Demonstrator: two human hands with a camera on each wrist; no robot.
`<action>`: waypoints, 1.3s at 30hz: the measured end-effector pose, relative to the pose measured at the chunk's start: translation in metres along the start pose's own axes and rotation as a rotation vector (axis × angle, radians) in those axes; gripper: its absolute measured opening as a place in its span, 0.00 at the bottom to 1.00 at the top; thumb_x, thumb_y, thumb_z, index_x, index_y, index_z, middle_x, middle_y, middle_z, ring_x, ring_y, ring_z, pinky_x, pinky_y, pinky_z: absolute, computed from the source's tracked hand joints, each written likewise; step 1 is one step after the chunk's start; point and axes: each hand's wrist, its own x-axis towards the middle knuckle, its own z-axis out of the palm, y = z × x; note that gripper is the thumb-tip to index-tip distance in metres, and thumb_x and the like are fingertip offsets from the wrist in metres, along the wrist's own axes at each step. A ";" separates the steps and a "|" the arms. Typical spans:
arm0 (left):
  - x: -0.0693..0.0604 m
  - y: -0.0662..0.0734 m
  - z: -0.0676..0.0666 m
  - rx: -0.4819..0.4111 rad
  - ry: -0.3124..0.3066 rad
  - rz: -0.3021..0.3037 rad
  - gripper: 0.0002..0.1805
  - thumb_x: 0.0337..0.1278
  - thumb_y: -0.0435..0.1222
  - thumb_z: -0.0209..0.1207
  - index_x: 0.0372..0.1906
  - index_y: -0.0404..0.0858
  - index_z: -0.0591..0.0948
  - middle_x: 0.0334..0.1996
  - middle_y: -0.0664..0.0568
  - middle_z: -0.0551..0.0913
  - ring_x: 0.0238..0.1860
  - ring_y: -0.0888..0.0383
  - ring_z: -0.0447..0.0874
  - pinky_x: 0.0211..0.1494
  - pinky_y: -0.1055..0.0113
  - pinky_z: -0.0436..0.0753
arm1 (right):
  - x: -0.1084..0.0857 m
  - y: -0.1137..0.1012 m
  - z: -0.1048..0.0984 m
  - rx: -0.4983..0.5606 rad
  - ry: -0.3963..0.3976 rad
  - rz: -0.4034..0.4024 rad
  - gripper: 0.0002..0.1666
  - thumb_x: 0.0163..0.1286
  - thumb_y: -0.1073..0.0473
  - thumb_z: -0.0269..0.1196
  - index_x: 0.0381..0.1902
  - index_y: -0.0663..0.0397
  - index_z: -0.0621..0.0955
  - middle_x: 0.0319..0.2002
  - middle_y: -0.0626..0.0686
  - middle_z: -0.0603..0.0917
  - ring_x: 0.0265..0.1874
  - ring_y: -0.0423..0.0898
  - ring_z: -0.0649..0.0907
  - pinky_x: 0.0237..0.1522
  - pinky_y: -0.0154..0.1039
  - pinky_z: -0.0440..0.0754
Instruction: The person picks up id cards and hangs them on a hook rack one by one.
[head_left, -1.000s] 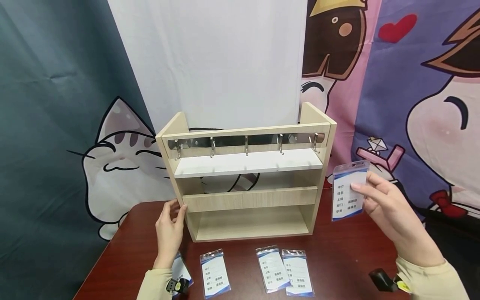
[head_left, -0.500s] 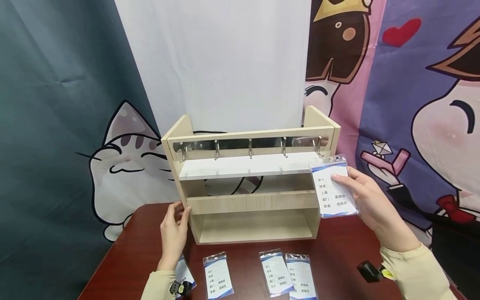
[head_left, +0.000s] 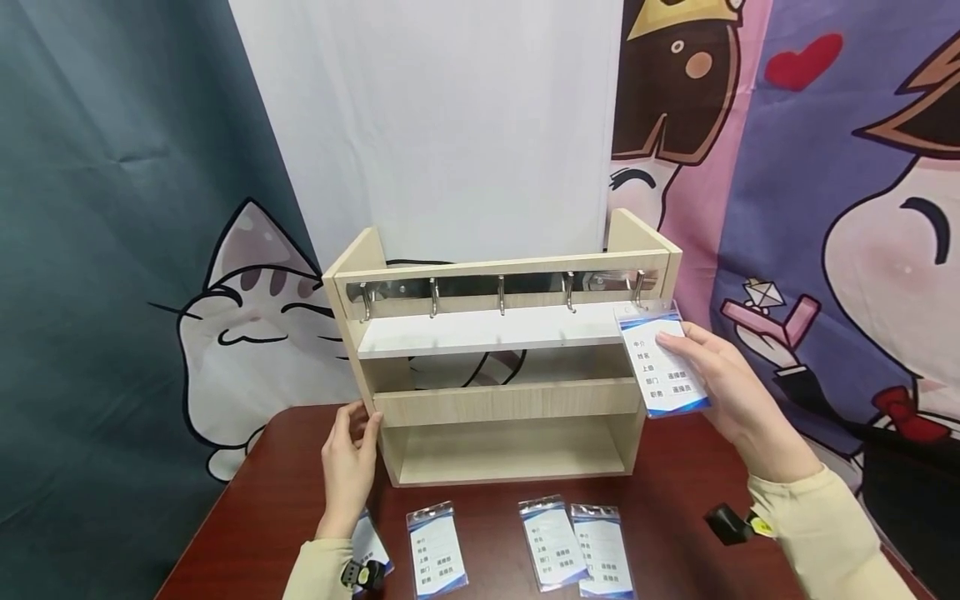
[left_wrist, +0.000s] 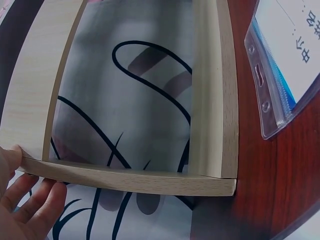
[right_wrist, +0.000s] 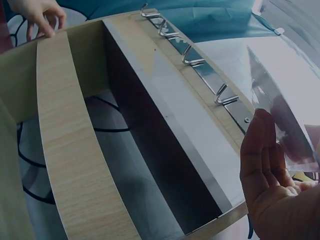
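Observation:
A wooden shelf rack [head_left: 506,403] stands on the table, with a metal strip of several hooks [head_left: 501,296] along its top. My left hand [head_left: 349,467] grips the rack's left side panel; in the left wrist view its thumb and fingers [left_wrist: 50,202] lie on either side of the panel. My right hand [head_left: 723,392] pinches a badge in a clear holder [head_left: 663,367] between thumb and fingers, upright in front of the rack's right side. The holder's top edge is just below the rightmost hook [head_left: 639,287]; whether they touch, I cannot tell.
Several more badges lie on the dark red table [head_left: 232,517] before the rack: one badge [head_left: 437,550] left of centre, two overlapping with the right badge [head_left: 602,550] partly covered, and another badge [head_left: 369,546] partly behind my left wrist. A printed cloth backdrop [head_left: 450,125] hangs behind.
My right hand has carried the badge leftward from beside the rack to in front of its right side, then slightly up. My left hand stays on the side panel. The head view has shifted a little.

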 end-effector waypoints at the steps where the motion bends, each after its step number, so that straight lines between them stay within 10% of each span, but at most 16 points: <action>1: 0.000 0.000 0.000 0.000 -0.002 0.000 0.16 0.68 0.37 0.63 0.56 0.36 0.78 0.44 0.43 0.85 0.41 0.54 0.84 0.39 0.88 0.75 | 0.000 0.000 0.000 -0.006 0.010 0.004 0.07 0.80 0.59 0.54 0.48 0.46 0.79 0.32 0.49 0.87 0.25 0.42 0.87 0.25 0.39 0.86; 23: 0.004 -0.001 -0.002 0.031 0.008 0.019 0.16 0.67 0.36 0.65 0.55 0.35 0.78 0.44 0.43 0.85 0.40 0.55 0.83 0.39 0.87 0.75 | 0.004 0.013 0.008 0.047 0.089 -0.048 0.04 0.77 0.61 0.59 0.39 0.53 0.78 0.31 0.48 0.87 0.26 0.41 0.87 0.27 0.38 0.86; 39: 0.001 -0.001 0.000 0.035 -0.012 0.005 0.17 0.67 0.36 0.64 0.56 0.35 0.77 0.45 0.42 0.85 0.41 0.53 0.84 0.39 0.88 0.74 | 0.010 0.046 0.004 -0.110 0.228 -0.100 0.07 0.74 0.57 0.64 0.35 0.52 0.79 0.30 0.43 0.89 0.28 0.37 0.86 0.31 0.32 0.84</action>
